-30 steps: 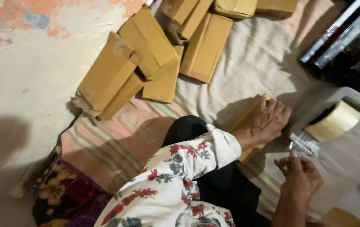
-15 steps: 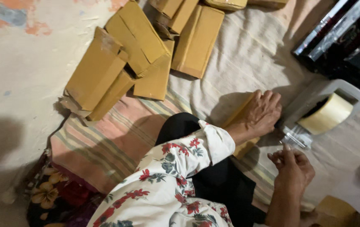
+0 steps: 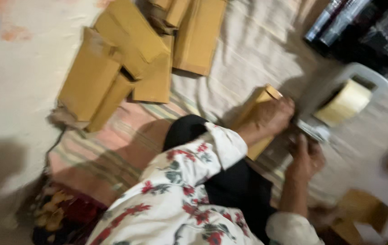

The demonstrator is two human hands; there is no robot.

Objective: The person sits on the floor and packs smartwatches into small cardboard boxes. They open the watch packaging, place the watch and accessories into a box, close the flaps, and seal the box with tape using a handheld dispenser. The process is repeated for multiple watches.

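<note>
My left hand (image 3: pixel 269 119) rests flat on top of a small brown cardboard box (image 3: pixel 256 102) that lies on the striped cloth by my knee. My right hand (image 3: pixel 306 156) is just to the right of it, fingers curled at the metal end of a white tape dispenser (image 3: pixel 359 75) that carries a roll of tan tape (image 3: pixel 343 103). Motion blur hides what the right fingers pinch. My left sleeve is white with red flowers.
A heap of flat brown cardboard boxes (image 3: pixel 130 59) lies on the pale cloth (image 3: pixel 257 41) at the upper left. Dark wrapped packages (image 3: pixel 361 22) sit at the upper right. Another brown box (image 3: pixel 364 211) is at the lower right.
The view has shifted and blurred. My right hand has moved up and closer to the dispenser's end and the box; my left hand stays on the box.
</note>
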